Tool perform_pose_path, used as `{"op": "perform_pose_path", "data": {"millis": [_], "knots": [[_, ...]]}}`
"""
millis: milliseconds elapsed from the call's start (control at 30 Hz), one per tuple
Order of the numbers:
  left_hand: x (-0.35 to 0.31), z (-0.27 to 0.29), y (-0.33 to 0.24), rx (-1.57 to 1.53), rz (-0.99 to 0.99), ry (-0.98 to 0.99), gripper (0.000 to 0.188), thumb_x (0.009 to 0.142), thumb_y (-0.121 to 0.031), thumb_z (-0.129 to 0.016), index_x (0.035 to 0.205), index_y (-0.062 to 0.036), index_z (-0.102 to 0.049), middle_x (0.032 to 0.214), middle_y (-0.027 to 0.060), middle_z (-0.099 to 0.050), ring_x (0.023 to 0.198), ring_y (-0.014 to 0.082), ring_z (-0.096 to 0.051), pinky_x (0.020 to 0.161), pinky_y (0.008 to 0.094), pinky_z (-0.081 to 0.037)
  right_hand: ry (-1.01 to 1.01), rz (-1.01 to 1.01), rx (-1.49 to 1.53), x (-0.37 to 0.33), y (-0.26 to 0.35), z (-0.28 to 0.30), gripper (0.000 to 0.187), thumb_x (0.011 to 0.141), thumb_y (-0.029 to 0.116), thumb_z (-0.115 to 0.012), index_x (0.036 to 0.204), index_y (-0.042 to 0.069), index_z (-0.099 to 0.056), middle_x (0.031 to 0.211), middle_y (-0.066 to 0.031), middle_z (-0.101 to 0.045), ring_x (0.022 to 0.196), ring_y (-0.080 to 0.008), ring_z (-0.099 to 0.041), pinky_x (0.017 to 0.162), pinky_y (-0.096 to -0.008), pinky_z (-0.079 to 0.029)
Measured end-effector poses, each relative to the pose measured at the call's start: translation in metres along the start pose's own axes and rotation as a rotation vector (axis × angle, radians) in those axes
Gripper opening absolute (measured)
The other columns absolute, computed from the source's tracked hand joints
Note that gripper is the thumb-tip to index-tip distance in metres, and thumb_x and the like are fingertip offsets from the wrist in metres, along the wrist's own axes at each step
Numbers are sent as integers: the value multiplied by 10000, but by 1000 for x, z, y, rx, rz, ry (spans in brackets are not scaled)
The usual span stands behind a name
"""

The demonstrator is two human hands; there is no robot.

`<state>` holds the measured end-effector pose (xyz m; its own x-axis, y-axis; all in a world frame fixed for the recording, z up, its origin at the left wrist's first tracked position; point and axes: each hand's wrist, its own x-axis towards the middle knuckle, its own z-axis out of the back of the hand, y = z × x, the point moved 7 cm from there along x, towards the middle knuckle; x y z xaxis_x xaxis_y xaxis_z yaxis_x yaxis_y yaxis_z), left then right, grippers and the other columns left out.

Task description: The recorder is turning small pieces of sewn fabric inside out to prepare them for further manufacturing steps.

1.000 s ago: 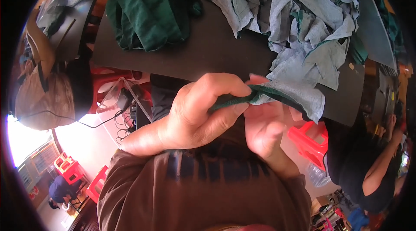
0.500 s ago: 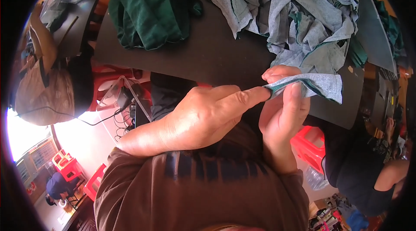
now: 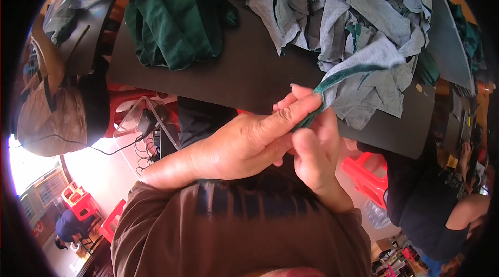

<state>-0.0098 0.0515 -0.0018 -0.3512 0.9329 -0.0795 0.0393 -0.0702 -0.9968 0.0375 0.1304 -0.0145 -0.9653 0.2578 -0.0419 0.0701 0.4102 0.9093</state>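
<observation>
My left hand (image 3: 244,144) and my right hand (image 3: 317,149) meet at the near edge of a black table (image 3: 244,71). Both pinch the same grey cloth piece with a dark green trim (image 3: 358,71). The trim runs up and to the right from my fingertips into a big heap of grey and green cloth pieces (image 3: 353,12). My left thumb and forefinger press the green edge from the left, and my right fingers hold it from below.
A pile of dark green fabric (image 3: 174,17) lies on the table's far left. Red plastic stools (image 3: 371,175) stand below the table. One person (image 3: 49,110) sits at the left, another (image 3: 436,214) bends at the lower right. Cables (image 3: 140,136) trail underneath.
The cloth bunched in both hands has been drawn out: the green trim now stretches toward the heap, and my hands have shifted up and right along it.
</observation>
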Motion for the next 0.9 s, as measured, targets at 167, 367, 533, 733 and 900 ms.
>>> {"op": "perform_pose_path", "data": {"millis": [167, 367, 533, 733, 900], "knots": [[-3, 9, -19, 339, -111, -42, 824, 704, -16, -625, 1418, -101, -222, 878, 113, -631, 693, 224, -640, 599, 286, -511, 19, 41, -145, 2, 10, 6, 299, 941, 108, -460, 1189, -59, -475, 1062, -74, -534, 953, -102, -501, 836, -236, -403], [-3, 18, -17, 768, -165, -114, 726, 664, -160, -677, 1332, -118, -397, 745, 50, -626, 583, 229, -612, 488, 325, -492, -10, 72, -472, 3, 10, 15, 102, 908, 58, -463, 948, -31, -491, 803, -56, -504, 712, -94, -451, 629, -253, -374], [-5, 29, -25, 671, -185, -61, 767, 652, -20, -686, 1352, -47, -372, 648, 53, -595, 512, 156, -568, 481, 270, -463, 54, 120, -582, 1, 17, 8, 126, 863, 22, -497, 745, 2, -457, 604, -28, -424, 548, -94, -382, 471, -300, -305], [-21, 1, -11, -1326, 412, 435, 977, 661, 74, -599, 1445, -83, -38, 602, 129, -576, 483, 133, -557, 383, 200, -446, 14, 147, -335, 5, 30, -5, 72, 805, 53, -584, 755, 25, -542, 633, -77, -526, 604, -192, -546, 542, -280, -408], [-13, -1, -9, -1038, 353, 356, 983, 676, 99, -575, 1434, -58, 31, 611, 136, -580, 477, 160, -572, 447, 206, -491, 194, -298, -525, -7, -33, 0, 136, 810, 174, -615, 789, 42, -586, 676, -4, -565, 588, -152, -525, 531, -309, -419]]}}
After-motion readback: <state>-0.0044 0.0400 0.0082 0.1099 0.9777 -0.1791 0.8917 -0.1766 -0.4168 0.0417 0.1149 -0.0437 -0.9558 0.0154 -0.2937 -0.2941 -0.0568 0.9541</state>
